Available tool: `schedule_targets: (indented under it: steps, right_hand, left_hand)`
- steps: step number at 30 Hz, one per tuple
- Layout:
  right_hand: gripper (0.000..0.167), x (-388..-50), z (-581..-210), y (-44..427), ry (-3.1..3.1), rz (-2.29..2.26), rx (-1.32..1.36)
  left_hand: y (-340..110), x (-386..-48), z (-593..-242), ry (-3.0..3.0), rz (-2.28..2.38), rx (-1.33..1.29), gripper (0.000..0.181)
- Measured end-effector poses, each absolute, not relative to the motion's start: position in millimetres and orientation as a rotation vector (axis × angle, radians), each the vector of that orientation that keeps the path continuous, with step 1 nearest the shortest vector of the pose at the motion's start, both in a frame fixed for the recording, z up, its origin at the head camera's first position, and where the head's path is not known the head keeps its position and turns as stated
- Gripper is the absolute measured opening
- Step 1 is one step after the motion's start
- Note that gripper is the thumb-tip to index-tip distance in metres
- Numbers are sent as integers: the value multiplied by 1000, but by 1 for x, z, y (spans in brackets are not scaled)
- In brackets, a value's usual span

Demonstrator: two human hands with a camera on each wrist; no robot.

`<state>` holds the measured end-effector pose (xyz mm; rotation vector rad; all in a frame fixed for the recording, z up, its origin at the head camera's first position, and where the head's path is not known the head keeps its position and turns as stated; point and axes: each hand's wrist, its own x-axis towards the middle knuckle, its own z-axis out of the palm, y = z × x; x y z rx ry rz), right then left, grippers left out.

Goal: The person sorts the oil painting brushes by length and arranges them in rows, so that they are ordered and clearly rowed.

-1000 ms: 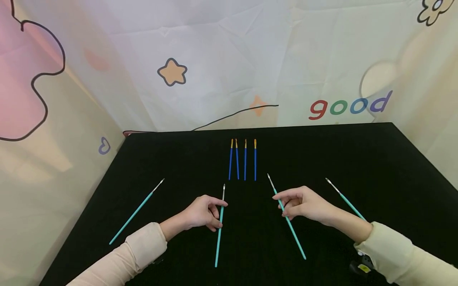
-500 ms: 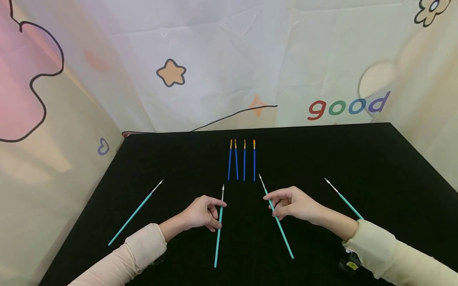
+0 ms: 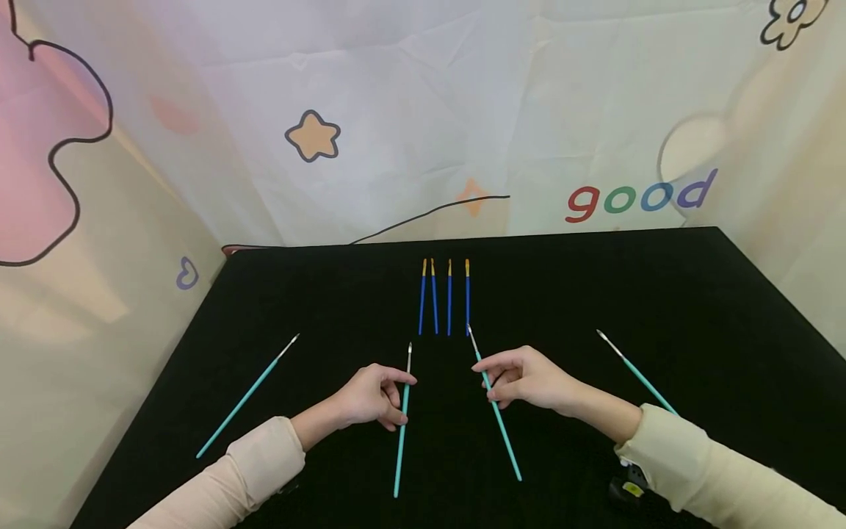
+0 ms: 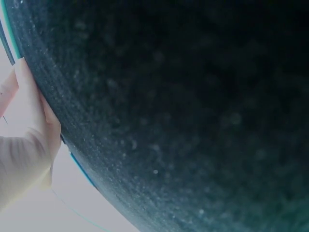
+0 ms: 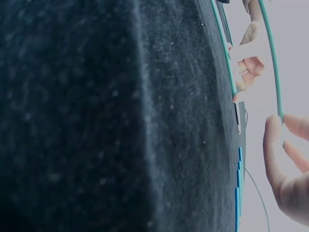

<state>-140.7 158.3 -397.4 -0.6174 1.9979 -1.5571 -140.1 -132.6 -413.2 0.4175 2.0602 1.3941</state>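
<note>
Low in the middle of the head view, my left hand [image 3: 370,397] pinches a turquoise paintbrush [image 3: 399,455] between thumb and fingers, bristles pointing away from me. My right hand [image 3: 529,378] grips a second turquoise paintbrush [image 3: 505,437] by the upper handle, tilted with its tip to the left. In the right wrist view this brush [image 5: 275,58] is raised off the cloth, while the left hand's brush [image 5: 229,63] lies close along it. From the head, the raised brush's tip overlaps the lower end of the rightmost blue paintbrush [image 3: 468,297]; contact cannot be told.
Three more blue paintbrushes [image 3: 435,305] stand in a row left of that one, yellow ends away from me. One turquoise paintbrush [image 3: 244,400] lies slanted at the left, another [image 3: 641,376] at the right, partly behind my right sleeve. Black cloth [image 3: 562,286] covers the table; a printed curtain surrounds it.
My right hand has carried its turquoise paintbrush leftward, toward the brush in my left hand. The left hand stays nearly in place; the view has shifted slightly.
</note>
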Motion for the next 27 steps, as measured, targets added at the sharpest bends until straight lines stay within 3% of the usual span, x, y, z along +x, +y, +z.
schedule_targets:
  steps: [27]
  right_hand:
    - [40,-144,-403,130,1995,-1564,-587]
  left_hand:
    - [-132,-141,-414,2082,1366,422,55]
